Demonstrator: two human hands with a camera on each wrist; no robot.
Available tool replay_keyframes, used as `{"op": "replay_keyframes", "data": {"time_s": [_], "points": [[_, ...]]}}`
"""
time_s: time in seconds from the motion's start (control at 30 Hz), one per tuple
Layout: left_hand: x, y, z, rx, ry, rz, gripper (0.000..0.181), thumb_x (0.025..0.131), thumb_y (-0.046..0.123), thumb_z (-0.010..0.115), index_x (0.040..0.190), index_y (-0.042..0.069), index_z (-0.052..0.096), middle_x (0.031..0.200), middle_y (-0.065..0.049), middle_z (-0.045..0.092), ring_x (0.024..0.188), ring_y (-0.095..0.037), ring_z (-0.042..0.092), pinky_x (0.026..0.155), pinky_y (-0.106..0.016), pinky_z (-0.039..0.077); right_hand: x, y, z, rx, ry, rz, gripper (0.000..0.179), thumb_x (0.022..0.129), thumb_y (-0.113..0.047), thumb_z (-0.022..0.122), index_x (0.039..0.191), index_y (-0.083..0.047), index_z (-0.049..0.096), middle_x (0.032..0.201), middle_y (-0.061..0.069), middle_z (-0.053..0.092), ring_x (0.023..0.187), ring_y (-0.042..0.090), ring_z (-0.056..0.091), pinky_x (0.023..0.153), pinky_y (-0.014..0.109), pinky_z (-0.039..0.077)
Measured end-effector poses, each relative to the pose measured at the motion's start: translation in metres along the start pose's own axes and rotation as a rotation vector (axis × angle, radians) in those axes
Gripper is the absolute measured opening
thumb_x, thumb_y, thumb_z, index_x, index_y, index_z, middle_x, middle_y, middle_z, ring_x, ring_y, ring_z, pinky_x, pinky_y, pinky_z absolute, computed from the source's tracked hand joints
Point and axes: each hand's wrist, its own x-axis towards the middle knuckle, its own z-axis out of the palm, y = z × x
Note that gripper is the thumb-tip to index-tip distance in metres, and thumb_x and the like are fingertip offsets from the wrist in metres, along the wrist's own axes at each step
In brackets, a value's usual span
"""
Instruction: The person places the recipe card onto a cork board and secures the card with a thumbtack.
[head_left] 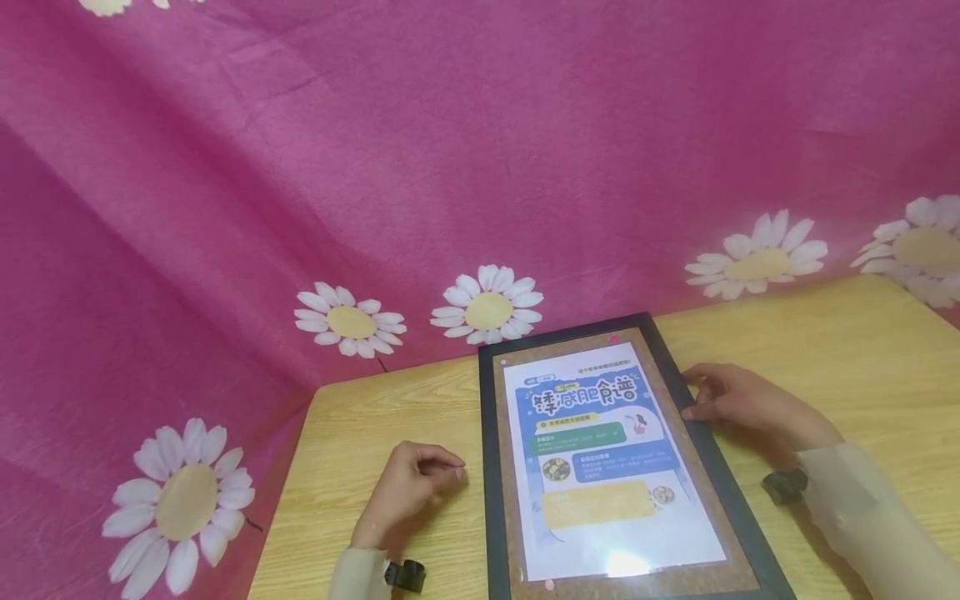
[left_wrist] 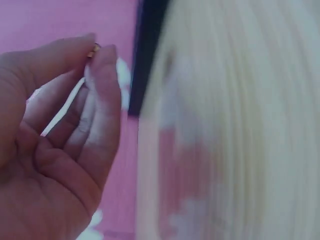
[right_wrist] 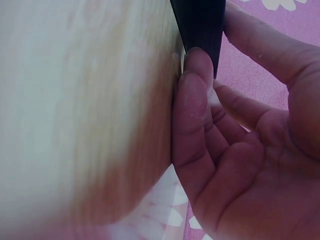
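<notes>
A black-framed cork board lies on the table, with a printed Chinese poster on its face. Pink tacks mark the poster's two upper corners and its lower left one. To the left of the board, just apart from its frame, my left hand pinches a small gold-coloured tack between thumb and fingertip. At the board's right edge, my right hand grips the frame. Its thumb lies on one side of the frame and its fingertips tuck between frame and tabletop.
The wooden table runs back to a pink cloth printed with white daisies, which hangs behind and along the left side. A bright light reflection sits on the poster's lower part. Each wrist wears a small black device.
</notes>
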Motion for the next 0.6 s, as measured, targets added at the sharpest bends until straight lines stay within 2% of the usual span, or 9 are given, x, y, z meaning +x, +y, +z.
{"op": "replay_keyframes", "data": {"time_s": [0.13, 0.2, 0.43, 0.6], "points": [[0.002, 0.011, 0.013, -0.221, -0.041, 0.0, 0.016, 0.09, 0.008, 0.08, 0.1, -0.004, 0.079, 0.097, -0.023, 0.079, 0.08, -0.009, 0.074, 0.076, -0.023, 0.059, 0.001, 0.0, -0.002, -0.032, -0.006, 0.014, 0.072, 0.093, -0.025, 0.076, 0.151, 0.005, 0.043, 0.1, 0.011, 0.063, 0.093, 0.024, 0.058, 0.081, 0.034, 0.049], [0.004, 0.019, 0.022, -0.262, -0.063, 0.03, 0.017, 0.091, 0.007, 0.079, 0.102, -0.007, 0.078, 0.1, -0.026, 0.078, 0.081, -0.008, 0.074, 0.077, -0.023, 0.06, 0.002, 0.0, -0.002, -0.034, -0.006, 0.028, 0.072, 0.094, -0.027, 0.076, 0.15, 0.003, 0.044, 0.103, 0.011, 0.063, 0.096, 0.025, 0.059, 0.083, 0.034, 0.049], [0.009, 0.058, 0.066, -0.199, -0.147, 0.114, 0.012, 0.091, -0.001, 0.075, 0.101, -0.004, 0.079, 0.102, -0.021, 0.078, 0.078, -0.004, 0.071, 0.073, -0.019, 0.059, 0.0, 0.001, -0.001, 0.022, -0.001, 0.043, 0.07, 0.095, -0.025, 0.075, 0.151, 0.001, 0.044, 0.106, 0.012, 0.062, 0.099, 0.026, 0.058, 0.085, 0.034, 0.049], [0.005, 0.09, 0.1, -0.232, -0.303, 0.197, 0.015, 0.09, -0.001, 0.076, 0.105, -0.003, 0.078, 0.101, -0.019, 0.08, 0.082, -0.002, 0.075, 0.078, -0.021, 0.06, 0.0, 0.003, 0.0, -0.019, 0.005, 0.04, 0.07, 0.094, -0.028, 0.074, 0.151, 0.001, 0.045, 0.111, 0.012, 0.063, 0.104, 0.026, 0.057, 0.09, 0.036, 0.047]]}}
